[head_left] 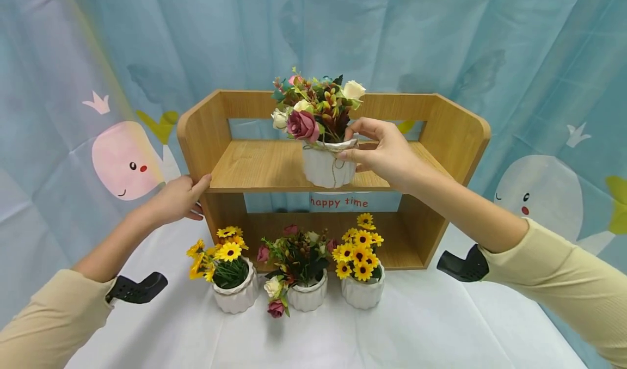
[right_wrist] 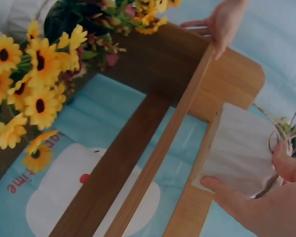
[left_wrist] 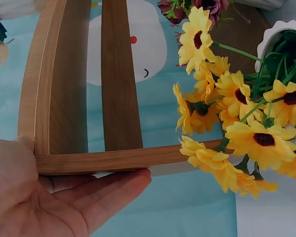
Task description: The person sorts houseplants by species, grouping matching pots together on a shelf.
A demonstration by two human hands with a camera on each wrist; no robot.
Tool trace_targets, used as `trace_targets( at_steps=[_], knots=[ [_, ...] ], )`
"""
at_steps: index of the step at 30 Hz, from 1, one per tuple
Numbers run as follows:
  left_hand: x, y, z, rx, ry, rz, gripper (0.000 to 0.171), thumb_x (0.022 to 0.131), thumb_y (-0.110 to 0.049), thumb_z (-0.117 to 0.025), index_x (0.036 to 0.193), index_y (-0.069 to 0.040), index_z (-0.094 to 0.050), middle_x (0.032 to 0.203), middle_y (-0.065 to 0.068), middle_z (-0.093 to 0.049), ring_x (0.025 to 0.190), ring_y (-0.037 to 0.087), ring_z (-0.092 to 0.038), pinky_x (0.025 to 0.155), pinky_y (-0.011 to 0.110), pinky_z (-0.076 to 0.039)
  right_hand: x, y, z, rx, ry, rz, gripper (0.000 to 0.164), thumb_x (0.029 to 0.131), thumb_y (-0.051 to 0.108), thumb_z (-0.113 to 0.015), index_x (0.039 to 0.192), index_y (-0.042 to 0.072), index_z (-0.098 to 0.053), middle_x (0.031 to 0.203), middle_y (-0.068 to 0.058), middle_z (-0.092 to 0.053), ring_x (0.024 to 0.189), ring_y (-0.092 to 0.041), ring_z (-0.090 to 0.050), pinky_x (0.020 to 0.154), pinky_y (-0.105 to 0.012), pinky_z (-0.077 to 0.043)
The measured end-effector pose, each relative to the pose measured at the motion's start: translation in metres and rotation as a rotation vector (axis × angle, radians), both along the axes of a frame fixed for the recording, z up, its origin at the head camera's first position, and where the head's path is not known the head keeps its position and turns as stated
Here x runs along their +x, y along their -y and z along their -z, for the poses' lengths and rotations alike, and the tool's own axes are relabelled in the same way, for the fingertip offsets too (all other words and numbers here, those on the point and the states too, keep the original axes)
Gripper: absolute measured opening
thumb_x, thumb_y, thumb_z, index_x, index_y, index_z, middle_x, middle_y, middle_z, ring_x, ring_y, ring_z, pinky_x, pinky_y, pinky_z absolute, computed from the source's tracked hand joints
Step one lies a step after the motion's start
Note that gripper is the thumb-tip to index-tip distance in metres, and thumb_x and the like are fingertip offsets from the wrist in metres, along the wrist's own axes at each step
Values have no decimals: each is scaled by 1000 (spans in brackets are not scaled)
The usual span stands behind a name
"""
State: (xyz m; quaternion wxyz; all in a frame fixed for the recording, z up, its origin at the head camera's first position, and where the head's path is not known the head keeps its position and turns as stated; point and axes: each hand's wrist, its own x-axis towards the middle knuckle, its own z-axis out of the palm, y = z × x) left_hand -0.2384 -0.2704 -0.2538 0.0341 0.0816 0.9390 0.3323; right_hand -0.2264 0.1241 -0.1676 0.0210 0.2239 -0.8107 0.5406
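Observation:
In the head view, my right hand [head_left: 387, 148] pinches the rim of a white flowerpot [head_left: 327, 167], thumb outside and fingers at the far side. Twine circles this pot, which carries mixed roses [head_left: 318, 108] in mauve and cream. It overlaps the upper board of a two-tier wooden shelf [head_left: 259, 165]. My left hand [head_left: 178, 200] holds the shelf's left side panel, thumb over the front edge and fingers along the outside; the left wrist view shows those fingers [left_wrist: 113, 197] stretched against the wood. From the right wrist, the pot's pale base [right_wrist: 237, 148] appears tilted beside the shelf.
Three potted plants stand on the white cloth before the shelf: left sunflowers [head_left: 227, 254], a rose arrangement [head_left: 306, 295] in the middle and right sunflowers [head_left: 362, 290]. Some blooms lean over the lower board [head_left: 392, 238]. A blue curtain [head_left: 343, 31] hangs behind.

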Motion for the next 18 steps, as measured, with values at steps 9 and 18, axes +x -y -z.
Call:
trace_targets(
  at_steps=[9,18],
  knots=[
    [-3,-1,4,14,0,13,73,117,-37,-19,128,31,-42,123,48,-59,88,41,-78,72,41,-67,-13,24,-1,2,-15,-20,18,99,1,-71,111,3,-59,139,-11,-62,108,-25,-73,79,-45,-61],
    [-3,-2,4,33,6,18,72,117,-36,-20,130,31,-41,126,48,-58,90,42,-77,72,41,-67,-22,50,0,-15,-27,-28,18,97,0,-74,108,4,-60,135,-12,-65,107,-29,-74,75,-47,-61]
  ],
)
